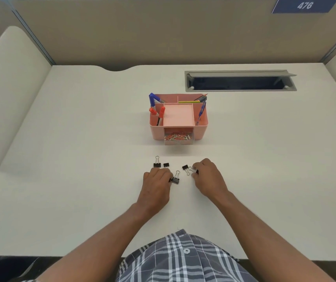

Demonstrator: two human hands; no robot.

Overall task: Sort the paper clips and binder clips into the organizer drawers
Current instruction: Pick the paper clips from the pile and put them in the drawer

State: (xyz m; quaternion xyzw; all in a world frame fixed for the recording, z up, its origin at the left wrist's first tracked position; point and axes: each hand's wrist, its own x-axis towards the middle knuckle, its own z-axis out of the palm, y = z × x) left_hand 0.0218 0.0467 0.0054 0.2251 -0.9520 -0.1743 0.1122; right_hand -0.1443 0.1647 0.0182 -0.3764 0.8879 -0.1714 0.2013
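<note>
Just below the middle of the frame, the left hand (156, 181) is curling its fingers around a black binder clip (175, 179) on the white tabletop (81, 159). The right hand (207, 176) is pinching another clip (193, 170), mostly hiding it. Two more clips (157, 164) are lying above the left hand, and the paper clips (178, 137) are sitting in the pink organizer's drawer (179, 141).

Place: office cubicle
Evidence: fabric partition panels (163, 31); numbered sign "476" (304, 5); white desk (81, 159) with cable tray (240, 81); pink desk organizer (200, 127) of pens
</note>
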